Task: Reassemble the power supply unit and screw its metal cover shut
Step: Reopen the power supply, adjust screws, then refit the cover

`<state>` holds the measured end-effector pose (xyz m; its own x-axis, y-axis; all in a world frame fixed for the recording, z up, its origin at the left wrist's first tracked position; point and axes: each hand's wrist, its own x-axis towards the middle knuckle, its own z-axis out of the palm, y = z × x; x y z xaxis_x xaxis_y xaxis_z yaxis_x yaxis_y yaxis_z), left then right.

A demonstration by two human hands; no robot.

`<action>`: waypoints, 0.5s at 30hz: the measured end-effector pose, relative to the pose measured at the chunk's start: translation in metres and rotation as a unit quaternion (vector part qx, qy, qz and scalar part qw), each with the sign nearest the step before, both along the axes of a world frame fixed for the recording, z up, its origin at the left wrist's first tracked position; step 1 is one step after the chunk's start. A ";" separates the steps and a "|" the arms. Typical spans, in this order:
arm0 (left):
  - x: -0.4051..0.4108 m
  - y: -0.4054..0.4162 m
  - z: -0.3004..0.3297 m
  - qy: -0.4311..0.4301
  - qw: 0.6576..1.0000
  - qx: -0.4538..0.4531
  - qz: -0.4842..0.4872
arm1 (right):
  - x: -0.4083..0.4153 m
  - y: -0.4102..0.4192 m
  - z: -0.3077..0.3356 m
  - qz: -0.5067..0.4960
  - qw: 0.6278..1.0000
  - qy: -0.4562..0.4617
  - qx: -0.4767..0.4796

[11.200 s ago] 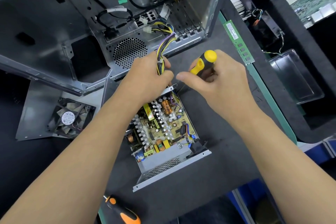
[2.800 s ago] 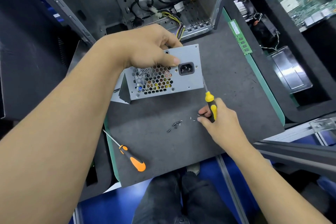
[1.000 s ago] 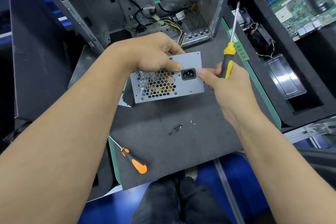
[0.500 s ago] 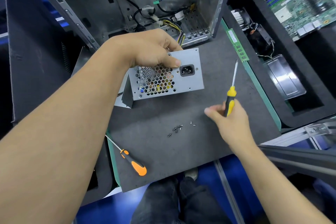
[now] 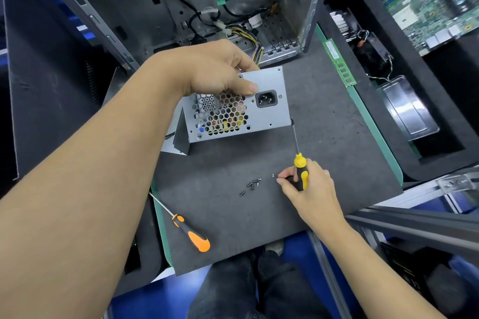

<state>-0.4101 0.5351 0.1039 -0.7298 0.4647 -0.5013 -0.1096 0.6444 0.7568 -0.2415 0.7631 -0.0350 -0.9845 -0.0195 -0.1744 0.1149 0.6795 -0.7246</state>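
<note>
Biggest risk here is those tiny dark loose screws [image 5: 251, 186], lying in a little scatter on the dark grey foam-topped counter [image 5: 337, 153] at about 6 o'clock from the boxy grey sheet-metal power supply unit [image 5: 261, 111]. The right hand [image 5: 308, 189] is gripping the yellow-and-black-handled screwdriver [image 5: 300, 171] with its shaft pointing up toward 12, and at the same time its fingertips [image 5: 281, 180] are reaching for one stray pale screw [image 5: 273, 175] just at 9 o'clock of them. Picking up something that small with a tool already in the same hand is asking for a fumble, and dark screws on dark foam are going to be a pain to find.

The left hand [image 5: 217, 70] is curling over the unit's top edge, thumb pressing on the front face, holding it on edge. If that grip slackens, I'd guess it's tipping over.

The unit itself is sitting mid-counter, right in front of the open grey metal computer case [image 5: 181, 8] at 12. It's looking closed up: honeycomb vent grille with coloured parts showing behind it, black power socket [image 5: 266, 98], empty screw holes near the corners.
</note>
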 end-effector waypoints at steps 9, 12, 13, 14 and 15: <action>0.003 0.001 0.002 0.004 1.000 -0.004 -0.002 | 0.001 0.004 0.006 -0.061 0.996 -0.036 -0.062; 0.004 0.001 0.002 0.006 1.000 -0.007 -0.002 | -0.005 0.000 0.028 -0.157 0.975 0.005 -0.155; 0.005 0.001 0.002 0.005 1.000 -0.007 -0.002 | -0.010 -0.003 0.040 -0.186 0.963 0.030 -0.190; 0.005 0.001 0.002 0.003 1.000 -0.006 -0.001 | -0.016 -0.007 0.052 -0.204 0.953 0.063 -0.213; 0.005 0.001 0.002 0.002 1.000 -0.005 0.000 | -0.023 -0.012 0.065 -0.210 0.947 0.100 -0.223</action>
